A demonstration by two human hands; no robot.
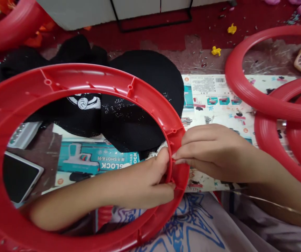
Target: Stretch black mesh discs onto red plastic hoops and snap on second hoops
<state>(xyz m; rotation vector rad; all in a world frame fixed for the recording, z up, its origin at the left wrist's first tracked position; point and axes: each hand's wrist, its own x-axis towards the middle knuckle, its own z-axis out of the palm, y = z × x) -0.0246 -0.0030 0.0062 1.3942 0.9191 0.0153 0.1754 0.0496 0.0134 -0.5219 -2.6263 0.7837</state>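
Observation:
A big red plastic ring (87, 78) lies across my lap, inner ribbed side up. My left hand (142, 182) reaches through its opening and grips the right inner rim, thumb pressed on the edge. My right hand (210, 148) comes in from outside the ring, fingers pinched together on the same stretch of rim, touching my left thumb. Anything small between the fingertips is hidden. Black mesh fabric (140, 101) with a white printed patch lies behind the ring.
Several more red rings (247, 94) are stacked at the right. Printed toy-box cardboard (218, 98) covers the floor. A dark tablet (19, 176) shows through the ring at left. Small yellow plastic bits (216, 51) lie on the red carpet beyond.

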